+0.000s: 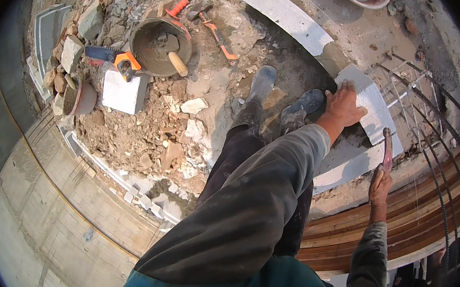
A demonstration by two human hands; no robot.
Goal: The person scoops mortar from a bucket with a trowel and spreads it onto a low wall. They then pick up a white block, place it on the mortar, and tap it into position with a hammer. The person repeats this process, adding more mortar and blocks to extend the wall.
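My left hand [342,106] lies on top of a pale concrete block [373,105], with fingers and thumb spread over its surface. The block sits in a curved row, between grey wet mortar [334,59] and another pale block [343,168]. Beyond the mortar runs a long curved block [287,16]. My right hand [379,185] is closed around a tool with a worn reddish handle [388,153]. The handle's rounded end points up at the block's near right corner. The rest of the tool is hidden.
A mortar bucket [143,49] holds a wooden-handled trowel [178,64]. Nearby are an orange-handled saw [127,65], a white block [120,93], and a red-handled hammer [218,36]. Steel bars [431,102] stick up beside timber boards [413,206] at right. Rubble [146,140] covers the left.
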